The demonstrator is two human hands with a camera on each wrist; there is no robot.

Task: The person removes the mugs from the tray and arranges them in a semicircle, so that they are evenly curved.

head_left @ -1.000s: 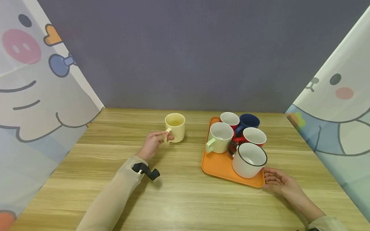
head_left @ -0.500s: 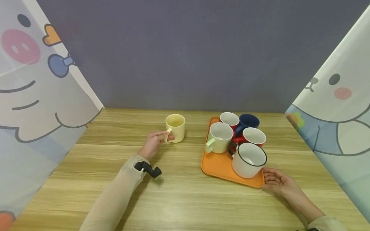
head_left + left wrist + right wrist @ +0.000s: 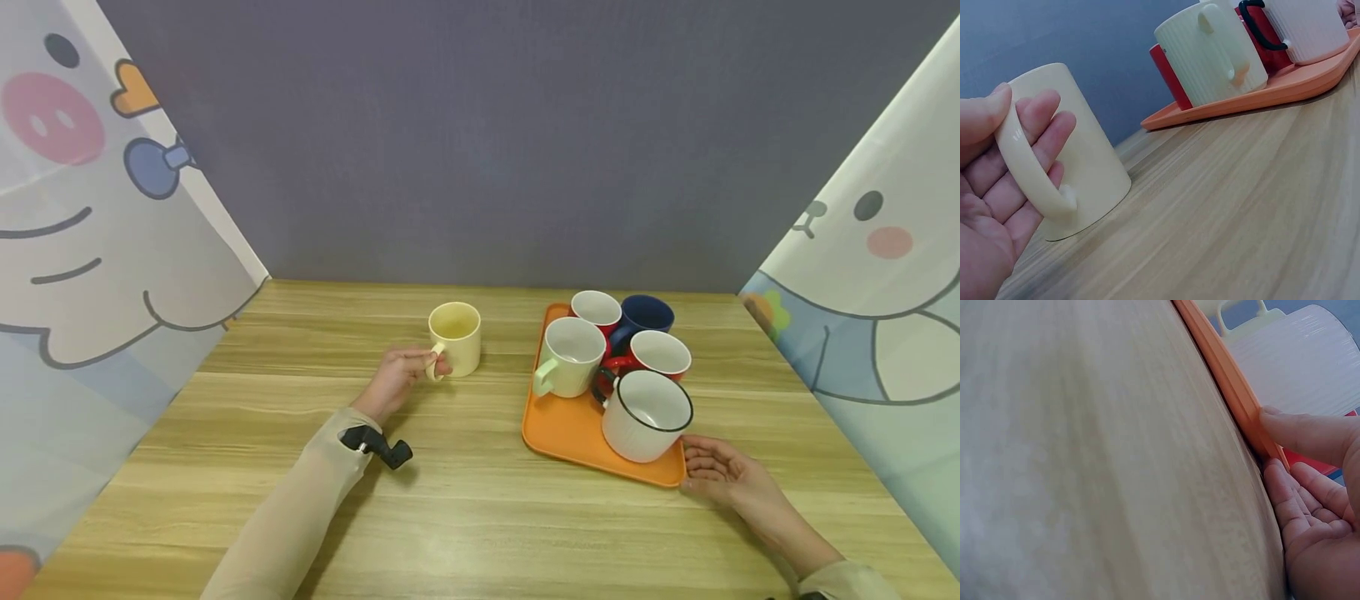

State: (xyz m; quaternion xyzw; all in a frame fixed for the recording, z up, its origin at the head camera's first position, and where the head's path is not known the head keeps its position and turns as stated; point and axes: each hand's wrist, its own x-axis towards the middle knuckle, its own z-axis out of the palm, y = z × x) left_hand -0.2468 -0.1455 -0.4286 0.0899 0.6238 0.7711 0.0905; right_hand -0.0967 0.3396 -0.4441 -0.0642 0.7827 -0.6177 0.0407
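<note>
My left hand holds a pale yellow mug by its handle, thumb on the outside and fingertips through the loop. In the left wrist view the yellow mug stands upright on the table. To its right is an orange tray. My right hand grips that tray at its near right corner; in the right wrist view the thumb lies on the tray rim, with the other fingers at the corner below. A white mug with a black rim stands on the tray beside this hand.
Also on the tray are a pale green ribbed mug, a dark blue mug and two red mugs with white insides, one at the back, one at the right. A grey wall rises behind the wooden table.
The yellow mug and my left hand have shifted slightly nearer to me over the table. My right hand, the tray and its mugs stay where they were.
</note>
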